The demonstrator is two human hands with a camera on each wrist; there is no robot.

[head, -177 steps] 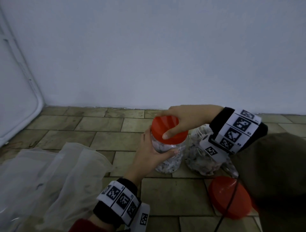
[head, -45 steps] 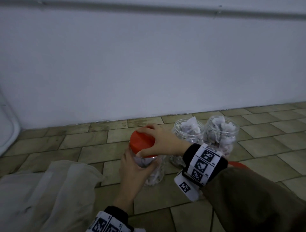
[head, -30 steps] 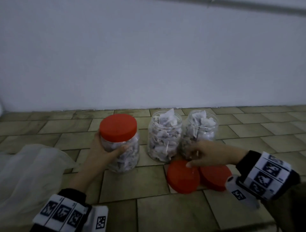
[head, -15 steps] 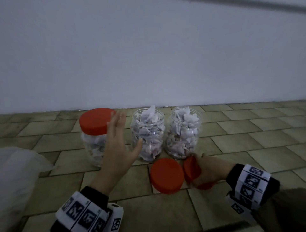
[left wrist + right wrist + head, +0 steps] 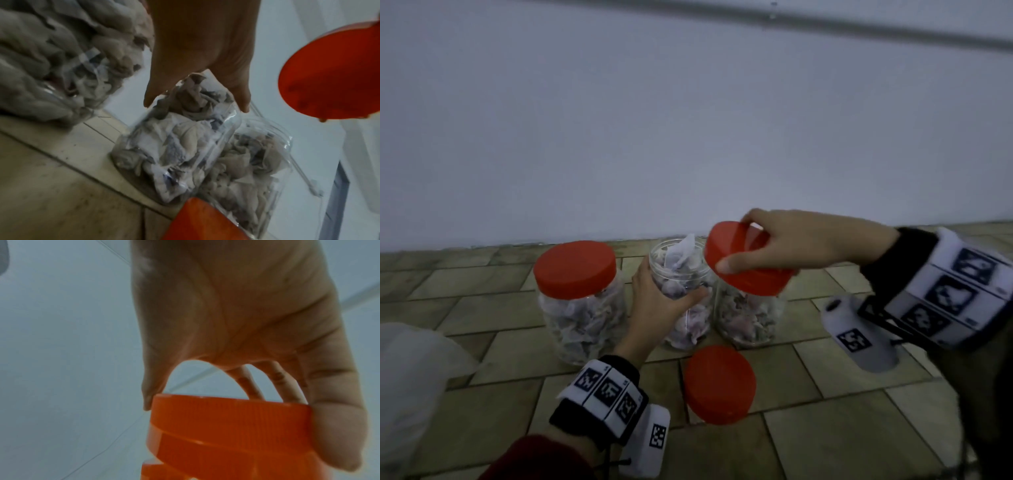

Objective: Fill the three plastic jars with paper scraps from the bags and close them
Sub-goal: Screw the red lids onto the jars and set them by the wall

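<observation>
Capping step: left hand grips open middle clear plastic jar of paper scraps on tiled floor; right hand holds tilted red screw lid above. Next: level lid, seat, twist.

Three jars tightly abreast near the wall, loose lid in front; bare tiles rightward.

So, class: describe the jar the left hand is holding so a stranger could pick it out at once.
Three clear jars of paper scraps stand in a row on the tiled floor by the white wall. It is the middle jar, held by the left hand, open-topped with a white scrap poking out.
</observation>
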